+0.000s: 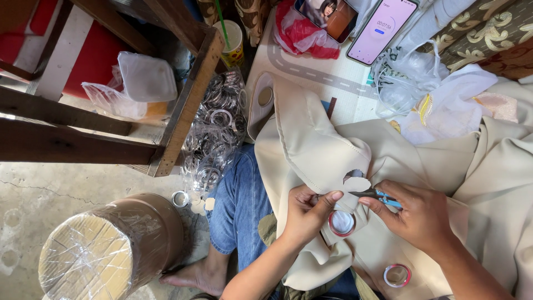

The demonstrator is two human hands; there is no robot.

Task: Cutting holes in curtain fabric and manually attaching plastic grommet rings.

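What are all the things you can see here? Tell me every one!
Curtain cloth: one, beige, across the lap, a round hole cut in it.
Scissors: one, blue handles, at the hole.
Rings on cloth: two, red-rimmed, under the hands and lower right.
Bag of rings: one, clear bag of silvery rings, on the floor.
Phones: two, screens lit, top.
Cup: one, yellow with green straw, top.
Wrapped roll: one, brown, bottom left.
Wooden frame: one, dark brown, left.
Plastic box: one, clear, under the frame.
Left hand: pinches the cloth.
Right hand: holds the scissors.
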